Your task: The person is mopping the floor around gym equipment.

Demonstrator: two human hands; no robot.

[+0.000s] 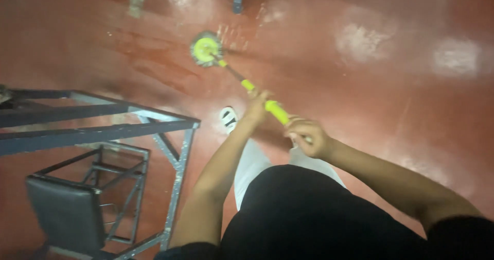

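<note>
I look down and see two hands on a long stick. It is a mop with a yellow and black handle. My left hand is wrapped tight around the handle, further down toward the floor. My right hand is closed tight around the top end, close to my body. The two hands sit near each other on the stick.

The round yellow head of the mop is down on the red floor, well ahead of my feet. The floor looks wet and shiny around it, with pale patches to the right.

One white shoe shows just below my left hand.

On my left stands a grey metal frame. A dark chair sits under it, near the bottom corner.
</note>
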